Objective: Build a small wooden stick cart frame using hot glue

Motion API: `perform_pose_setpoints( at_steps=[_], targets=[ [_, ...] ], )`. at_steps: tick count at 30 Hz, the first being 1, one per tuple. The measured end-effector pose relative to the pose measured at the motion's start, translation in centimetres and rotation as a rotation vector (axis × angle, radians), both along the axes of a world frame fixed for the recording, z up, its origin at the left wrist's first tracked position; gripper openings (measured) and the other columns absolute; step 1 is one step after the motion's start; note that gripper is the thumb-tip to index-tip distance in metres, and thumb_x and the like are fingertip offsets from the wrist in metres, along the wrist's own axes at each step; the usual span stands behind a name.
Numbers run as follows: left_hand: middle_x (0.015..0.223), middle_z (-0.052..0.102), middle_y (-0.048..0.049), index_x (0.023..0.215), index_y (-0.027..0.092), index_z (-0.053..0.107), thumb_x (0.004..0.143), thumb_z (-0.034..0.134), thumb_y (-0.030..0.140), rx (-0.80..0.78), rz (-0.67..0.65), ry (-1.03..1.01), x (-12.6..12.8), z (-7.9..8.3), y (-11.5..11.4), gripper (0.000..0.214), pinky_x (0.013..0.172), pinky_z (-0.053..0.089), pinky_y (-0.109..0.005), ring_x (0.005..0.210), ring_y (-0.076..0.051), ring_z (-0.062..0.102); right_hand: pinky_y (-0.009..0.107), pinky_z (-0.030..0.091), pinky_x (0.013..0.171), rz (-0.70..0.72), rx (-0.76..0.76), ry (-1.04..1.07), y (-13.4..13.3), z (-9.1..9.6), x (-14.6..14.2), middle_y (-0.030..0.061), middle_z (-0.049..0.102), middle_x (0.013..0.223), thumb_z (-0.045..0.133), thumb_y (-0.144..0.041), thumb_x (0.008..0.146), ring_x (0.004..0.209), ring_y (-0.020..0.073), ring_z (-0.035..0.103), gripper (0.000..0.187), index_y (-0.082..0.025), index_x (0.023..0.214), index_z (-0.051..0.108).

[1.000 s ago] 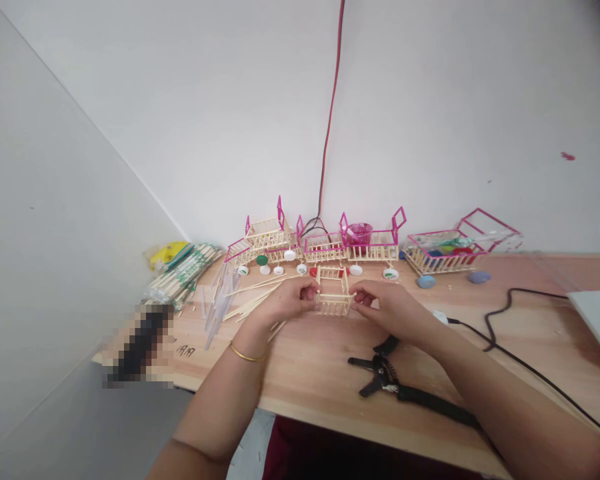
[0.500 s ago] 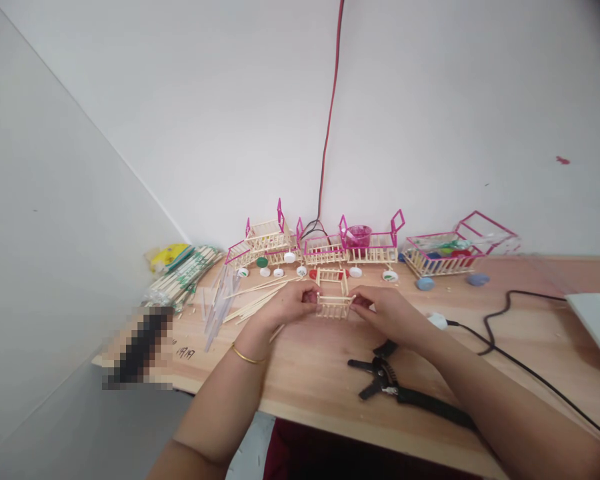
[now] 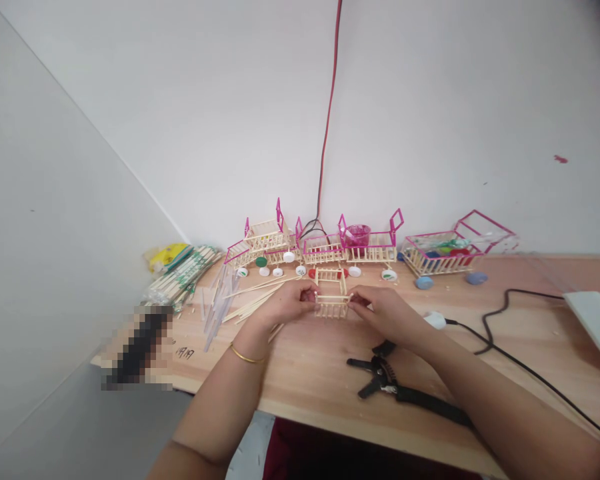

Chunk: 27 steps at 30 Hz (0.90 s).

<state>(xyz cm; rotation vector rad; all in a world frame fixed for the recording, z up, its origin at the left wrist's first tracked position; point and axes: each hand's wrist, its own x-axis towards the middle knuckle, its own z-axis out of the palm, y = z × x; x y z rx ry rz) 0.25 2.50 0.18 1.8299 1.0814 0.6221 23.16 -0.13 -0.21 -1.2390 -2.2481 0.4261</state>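
A small open box frame of pale wooden sticks (image 3: 331, 293) sits just above the wooden table (image 3: 310, 373), near its middle. My left hand (image 3: 287, 303) pinches the frame's left side, its fingers closed; a gold bangle is on that wrist. Closed fingers of my right hand (image 3: 385, 310) grip the frame's right side. The frame's near railing faces me.
Black pliers (image 3: 380, 377) lie near the front edge under my right forearm. Several stick carts with pink frames and bottle-cap wheels (image 3: 325, 247) line the wall. Loose sticks (image 3: 253, 300) and stick packets (image 3: 183, 273) lie left. A black cable (image 3: 500, 333) and a white device (image 3: 597, 320) are right.
Both hands and the stick frame shifted slightly away from me and the frame tilted a little; the grip stayed the same.
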Motion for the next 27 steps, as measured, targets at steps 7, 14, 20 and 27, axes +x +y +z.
perform_pose_setpoints(
  at_steps=[7,14,20,27],
  targets=[
    [0.073,0.050,0.0025,0.087,0.013,0.059,0.066,0.072,0.021,0.035,-0.006,-0.168,-1.4,1.1,0.2,0.025,0.063,0.038,-0.021,0.068,-0.008,0.047,0.028,0.048,0.067,-0.002,-0.075,0.154,0.0,-0.1,0.2,0.0039,0.068,0.082,0.052,-0.020,0.079,0.073,0.0165,0.063,0.015,-0.019,0.092,0.061],
    [0.076,0.055,-0.0004,0.086,0.012,0.065,0.069,0.071,0.022,0.171,-0.008,-0.094,-1.0,1.5,-0.1,0.020,0.066,0.040,-0.023,0.070,-0.010,0.049,0.030,0.049,0.068,0.003,-0.050,0.165,0.0,0.0,0.5,0.0037,0.068,0.084,0.054,-0.021,0.079,0.073,0.0168,0.062,0.016,-0.020,0.094,0.060],
    [0.077,0.060,-0.0025,0.084,0.013,0.066,0.073,0.068,0.022,0.241,0.004,-0.006,-0.5,1.9,-0.4,0.015,0.068,0.042,-0.024,0.072,-0.012,0.053,0.031,0.048,0.068,-0.005,-0.044,0.152,-0.2,0.2,0.4,0.0038,0.067,0.082,0.053,-0.022,0.080,0.072,0.0174,0.062,0.015,-0.020,0.092,0.060],
    [0.076,0.059,-0.0022,0.083,0.013,0.067,0.072,0.068,0.021,0.324,-0.005,0.028,-0.5,1.7,-0.2,0.014,0.066,0.041,-0.023,0.071,-0.012,0.052,0.030,0.048,0.066,0.002,-0.018,0.146,-0.2,0.3,0.4,0.0035,0.067,0.082,0.054,-0.022,0.080,0.072,0.0169,0.061,0.014,-0.020,0.091,0.061]
  ],
)
